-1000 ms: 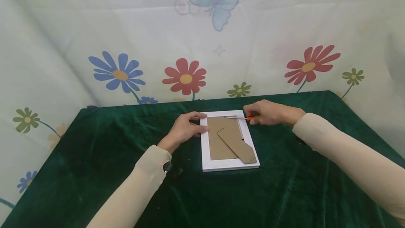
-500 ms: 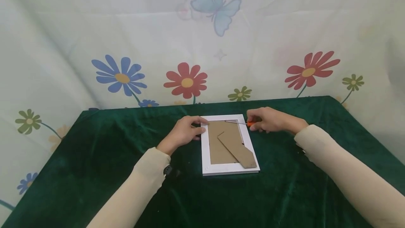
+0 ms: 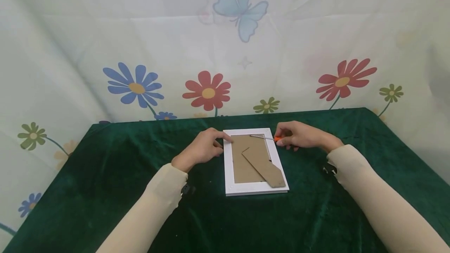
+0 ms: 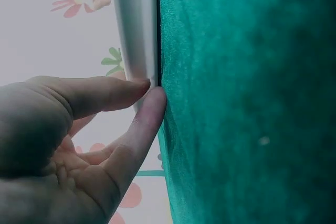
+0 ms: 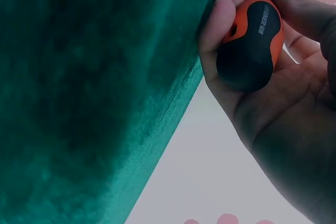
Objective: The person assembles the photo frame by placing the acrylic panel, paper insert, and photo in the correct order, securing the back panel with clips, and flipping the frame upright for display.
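A white picture frame (image 3: 229, 167) lies face down, showing its brown backing board (image 3: 242, 171) and a slanted easel stand (image 3: 270, 173). My left hand (image 3: 202, 147) grips the frame's left edge near the upper corner. Its index finger lies over the border, and the thumb is at the side. In the left wrist view, finger and thumb tips meet at the frame's edge (image 4: 139, 30). My right hand (image 3: 299, 134) holds a screwdriver (image 5: 252, 40) by its orange and black handle. Its thin metal shaft (image 3: 261, 137) crosses the right border, with the tip at the backing's top edge.
Dark green velvet cloth (image 3: 316, 206) covers the table under the frame. Behind it hangs a pale curtain (image 3: 158, 42) printed with flowers and a butterfly. Small light specks lie on the cloth left of the frame.
My left thumb has slid off the top of the white border to its side, while the index finger stays on it. The screwdriver tip remains at the backing's top edge. The head view has tilted slightly.
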Demonstrator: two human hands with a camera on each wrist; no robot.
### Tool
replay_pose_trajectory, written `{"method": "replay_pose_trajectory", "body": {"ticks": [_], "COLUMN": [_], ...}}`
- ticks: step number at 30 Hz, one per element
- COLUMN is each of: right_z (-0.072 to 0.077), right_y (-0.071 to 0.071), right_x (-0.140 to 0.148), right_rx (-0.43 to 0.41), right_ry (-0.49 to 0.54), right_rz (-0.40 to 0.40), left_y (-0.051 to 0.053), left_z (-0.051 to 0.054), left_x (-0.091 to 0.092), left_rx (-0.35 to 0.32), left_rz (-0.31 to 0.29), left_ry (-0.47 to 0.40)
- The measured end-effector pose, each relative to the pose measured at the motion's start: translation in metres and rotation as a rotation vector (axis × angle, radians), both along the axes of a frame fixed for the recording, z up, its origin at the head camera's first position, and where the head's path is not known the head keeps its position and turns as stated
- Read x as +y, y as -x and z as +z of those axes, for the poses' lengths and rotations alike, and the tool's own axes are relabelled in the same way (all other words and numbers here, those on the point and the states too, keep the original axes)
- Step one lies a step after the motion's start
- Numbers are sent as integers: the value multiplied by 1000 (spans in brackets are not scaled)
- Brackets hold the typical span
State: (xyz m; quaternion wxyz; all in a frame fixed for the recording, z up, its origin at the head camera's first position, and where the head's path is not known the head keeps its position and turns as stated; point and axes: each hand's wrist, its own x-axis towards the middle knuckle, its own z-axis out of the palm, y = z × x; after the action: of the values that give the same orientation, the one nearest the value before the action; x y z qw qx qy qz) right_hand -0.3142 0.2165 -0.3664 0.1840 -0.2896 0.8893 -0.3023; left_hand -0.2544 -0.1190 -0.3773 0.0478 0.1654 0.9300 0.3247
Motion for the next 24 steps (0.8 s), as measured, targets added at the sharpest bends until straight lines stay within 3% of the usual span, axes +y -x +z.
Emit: {"method": "replay_pose_trajectory", "body": {"ticks": [13, 24], "right_z": [2, 8], "right_y": [-4, -11], "right_x": [0, -10], "right_rx": [21, 63], "right_ry": [21, 66], "right_rz": [-51, -25], "left_y": [2, 5], "left_z": [-3, -8], "left_x": [-3, -8], "left_rx": [-10, -54], "left_rz": [-4, -2], "left_ry": [-21, -107]}}
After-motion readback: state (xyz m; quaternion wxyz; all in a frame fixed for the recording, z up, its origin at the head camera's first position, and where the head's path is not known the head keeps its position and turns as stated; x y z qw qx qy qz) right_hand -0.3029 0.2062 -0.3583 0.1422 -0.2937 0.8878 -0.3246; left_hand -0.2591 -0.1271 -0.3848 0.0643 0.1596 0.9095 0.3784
